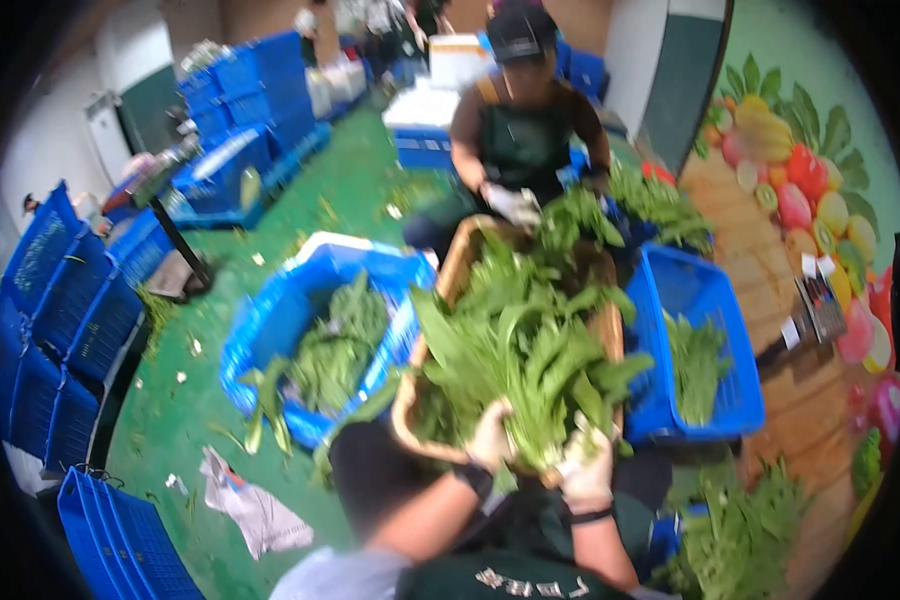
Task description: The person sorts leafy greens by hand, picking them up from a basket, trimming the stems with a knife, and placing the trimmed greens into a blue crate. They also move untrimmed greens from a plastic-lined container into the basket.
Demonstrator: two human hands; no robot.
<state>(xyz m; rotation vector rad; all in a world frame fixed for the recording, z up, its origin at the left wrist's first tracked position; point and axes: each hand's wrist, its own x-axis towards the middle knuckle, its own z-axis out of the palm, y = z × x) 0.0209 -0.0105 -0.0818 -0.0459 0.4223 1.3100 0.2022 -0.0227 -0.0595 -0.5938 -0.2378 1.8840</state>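
Observation:
Both my hands wear pale gloves and are closed around a bunch of long leafy greens (530,385) over my lap. My right hand (587,468) grips the bunch near its cut stem ends. From the other side, my left hand (490,437) holds it, its fingers partly hidden by leaves. Beneath and beyond the bunch, a tan basket (406,418) is heaped with similar greens. A tub lined with blue plastic (255,330) stands on the left with loose leaves inside. To the right, a blue crate (745,395) contains a smaller pile of greens.
Across the basket sits a co-worker (525,130) in a cap, with a gloved hand near the greens. More greens (735,530) lie at my lower right. Blue crates (70,310) are stacked left. A crumpled bag (255,510) and leaf scraps litter the green floor (355,180).

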